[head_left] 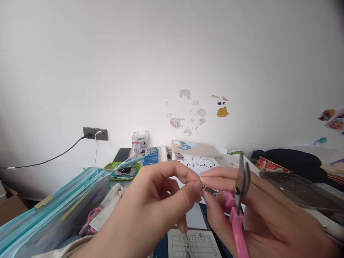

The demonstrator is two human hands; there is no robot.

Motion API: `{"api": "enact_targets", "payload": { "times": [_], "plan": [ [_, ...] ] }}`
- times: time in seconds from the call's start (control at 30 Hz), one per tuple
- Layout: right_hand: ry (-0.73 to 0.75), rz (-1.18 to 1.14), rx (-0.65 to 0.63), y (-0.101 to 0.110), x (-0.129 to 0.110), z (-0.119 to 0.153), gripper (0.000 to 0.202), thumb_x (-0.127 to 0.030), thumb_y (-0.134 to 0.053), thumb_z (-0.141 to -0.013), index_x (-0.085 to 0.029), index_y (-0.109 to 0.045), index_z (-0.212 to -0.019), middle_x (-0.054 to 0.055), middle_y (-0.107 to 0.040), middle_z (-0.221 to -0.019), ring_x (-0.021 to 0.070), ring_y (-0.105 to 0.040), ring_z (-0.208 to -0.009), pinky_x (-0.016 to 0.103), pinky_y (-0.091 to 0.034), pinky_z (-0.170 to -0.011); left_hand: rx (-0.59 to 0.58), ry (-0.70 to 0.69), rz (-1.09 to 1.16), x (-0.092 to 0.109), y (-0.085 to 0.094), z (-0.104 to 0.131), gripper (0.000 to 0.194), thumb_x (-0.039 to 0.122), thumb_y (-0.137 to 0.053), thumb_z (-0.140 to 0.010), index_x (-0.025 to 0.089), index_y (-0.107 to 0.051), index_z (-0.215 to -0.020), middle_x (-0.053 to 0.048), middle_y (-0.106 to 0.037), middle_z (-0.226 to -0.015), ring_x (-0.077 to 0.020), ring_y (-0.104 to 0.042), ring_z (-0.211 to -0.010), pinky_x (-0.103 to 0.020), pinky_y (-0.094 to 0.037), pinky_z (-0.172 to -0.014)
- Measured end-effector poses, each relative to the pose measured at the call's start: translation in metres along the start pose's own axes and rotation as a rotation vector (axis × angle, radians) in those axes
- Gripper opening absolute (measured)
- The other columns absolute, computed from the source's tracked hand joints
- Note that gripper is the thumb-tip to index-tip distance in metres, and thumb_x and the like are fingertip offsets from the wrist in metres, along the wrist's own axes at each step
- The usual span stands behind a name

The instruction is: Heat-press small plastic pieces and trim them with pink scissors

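Observation:
My left hand [163, 200] is closed, its thumb and index fingertip pinched together on a tiny pale piece with a dark edge [204, 187], too small to make out. Fingertips of my right hand [258, 208] meet the left ones at this piece. Pink-handled scissors [238, 229] stay in the right hand, blades pointing up and nearly together. Behind the hands lies a white sheet [199, 168] printed with black outline shapes. Below them rests a form with a ruled grid [195, 243], with another pair of metal scissors [187, 245] on it.
A clear pouch with blue trim [67, 200] fills the left. Behind it are a green plate of cut pieces [110, 166], a Nexcare packet [140, 141] and a blue box [152, 156]. A dark clear-lidded tray [301, 190] sits at right. Paper cut-outs [176, 122] stick to the wall.

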State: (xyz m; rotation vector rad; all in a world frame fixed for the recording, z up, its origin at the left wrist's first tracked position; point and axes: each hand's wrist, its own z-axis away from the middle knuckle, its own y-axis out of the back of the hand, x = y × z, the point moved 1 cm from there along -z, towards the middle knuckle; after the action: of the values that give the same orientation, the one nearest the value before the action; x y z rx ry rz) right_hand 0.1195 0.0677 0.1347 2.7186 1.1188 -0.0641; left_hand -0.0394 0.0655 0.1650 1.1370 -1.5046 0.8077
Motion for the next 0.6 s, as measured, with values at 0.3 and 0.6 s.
{"api": "enact_targets", "payload": {
  "times": [0.3,0.6],
  "plan": [
    [0.019,0.035,0.022,0.0029,-0.0022,0.0041,0.014,-0.017,-0.063,-0.091,-0.028,-0.068,-0.095,-0.005,-0.077,-0.086,0.0122,-0.075,-0.071,0.018,-0.058,-0.058,0.042,0.007,-0.021,-0.0016,-0.0013,0.0010,0.029,0.048,-0.076,-0.084,0.019,-0.072,-0.078,0.006,-0.054,-0.051,-0.0038,-0.045,-0.043,-0.012,-0.035,-0.042],
    [0.111,0.028,0.025,-0.0002,0.0028,-0.0055,0.017,-0.044,-0.068,-0.087,-0.030,-0.078,-0.088,0.003,-0.076,-0.083,0.0237,-0.077,-0.077,0.027,-0.062,-0.053,0.062,0.015,0.068,-0.0070,-0.0041,-0.0004,0.012,0.032,-0.077,-0.082,0.021,-0.074,-0.080,0.008,-0.051,-0.046,-0.0040,-0.041,-0.039,-0.012,-0.027,-0.035]
  ]
}}
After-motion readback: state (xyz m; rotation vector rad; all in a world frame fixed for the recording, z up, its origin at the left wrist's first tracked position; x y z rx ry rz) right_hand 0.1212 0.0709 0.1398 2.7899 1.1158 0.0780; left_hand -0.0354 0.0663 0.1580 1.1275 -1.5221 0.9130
